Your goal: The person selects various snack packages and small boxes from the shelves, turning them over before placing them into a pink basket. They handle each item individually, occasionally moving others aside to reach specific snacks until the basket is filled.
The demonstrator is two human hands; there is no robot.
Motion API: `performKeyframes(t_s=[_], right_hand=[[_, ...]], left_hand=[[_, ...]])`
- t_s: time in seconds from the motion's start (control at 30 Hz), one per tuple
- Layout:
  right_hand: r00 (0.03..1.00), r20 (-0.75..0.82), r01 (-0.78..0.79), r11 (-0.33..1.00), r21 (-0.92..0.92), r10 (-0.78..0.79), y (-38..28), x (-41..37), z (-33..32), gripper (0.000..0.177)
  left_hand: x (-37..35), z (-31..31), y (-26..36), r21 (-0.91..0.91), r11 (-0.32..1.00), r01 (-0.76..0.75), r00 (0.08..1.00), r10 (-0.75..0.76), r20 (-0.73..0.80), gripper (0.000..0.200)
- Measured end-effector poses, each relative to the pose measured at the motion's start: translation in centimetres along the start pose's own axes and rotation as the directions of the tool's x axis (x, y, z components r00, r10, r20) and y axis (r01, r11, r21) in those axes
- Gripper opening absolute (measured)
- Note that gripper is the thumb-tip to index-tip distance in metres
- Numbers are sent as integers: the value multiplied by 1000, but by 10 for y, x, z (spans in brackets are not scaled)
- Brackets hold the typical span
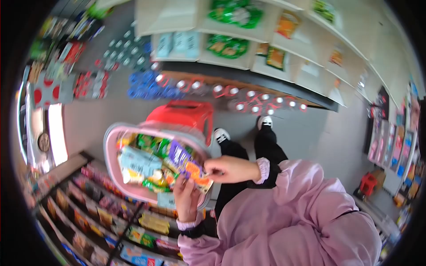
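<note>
Both hands are on a purple-and-orange snack bag (185, 163) at the near right side of a pink basket (128, 188) with a grey rim. My left hand (186, 197) grips the bag's lower edge, thumb and fingers closed. My right hand (233, 169) pinches its right edge, fingers curled. Beneath the bag, the basket holds pale blue packs (141, 162), green packets (153, 144) and other colourful packets, partly overlapping. Print on the packaging is too blurred to read.
A red plastic stool or crate (182, 115) stands just behind the basket. Shelves (173, 15) with green bags rise ahead, bottles (250, 94) lined along their base. Packed snack shelves (102, 204) are at lower left. My shoes (265, 122) rest on the grey floor (306, 133).
</note>
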State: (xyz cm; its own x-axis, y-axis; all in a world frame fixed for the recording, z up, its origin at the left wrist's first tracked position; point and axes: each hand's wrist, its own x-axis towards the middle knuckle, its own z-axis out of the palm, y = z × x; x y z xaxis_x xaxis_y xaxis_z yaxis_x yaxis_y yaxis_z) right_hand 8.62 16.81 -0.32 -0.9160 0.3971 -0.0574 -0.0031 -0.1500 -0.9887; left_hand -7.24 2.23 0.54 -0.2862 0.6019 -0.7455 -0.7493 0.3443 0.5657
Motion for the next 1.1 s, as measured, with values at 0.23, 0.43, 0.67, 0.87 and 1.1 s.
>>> performKeyframes(t_s=[0.23,0.43,0.67,0.87,1.1], right_hand=[[975,-193,-52,953,300,114,3,-89,-50,15],[908,-298,-59,795,603,293,21,-182,-112,28],[585,-656,11,804,594,477,45,-316,-175,24],[304,-757,192,741,643,578,78,-406,-233,26],[82,-806,340,744,576,587,123,-473,-306,26]], left_hand=[[2,111,-9,396,878,-269,951,175,257,34],[31,214,-68,541,801,-257,857,-69,510,38],[72,329,-214,686,708,-171,699,-404,591,38],[103,416,-326,771,630,86,574,-664,479,27],[142,515,-423,900,420,-114,618,-680,395,22]])
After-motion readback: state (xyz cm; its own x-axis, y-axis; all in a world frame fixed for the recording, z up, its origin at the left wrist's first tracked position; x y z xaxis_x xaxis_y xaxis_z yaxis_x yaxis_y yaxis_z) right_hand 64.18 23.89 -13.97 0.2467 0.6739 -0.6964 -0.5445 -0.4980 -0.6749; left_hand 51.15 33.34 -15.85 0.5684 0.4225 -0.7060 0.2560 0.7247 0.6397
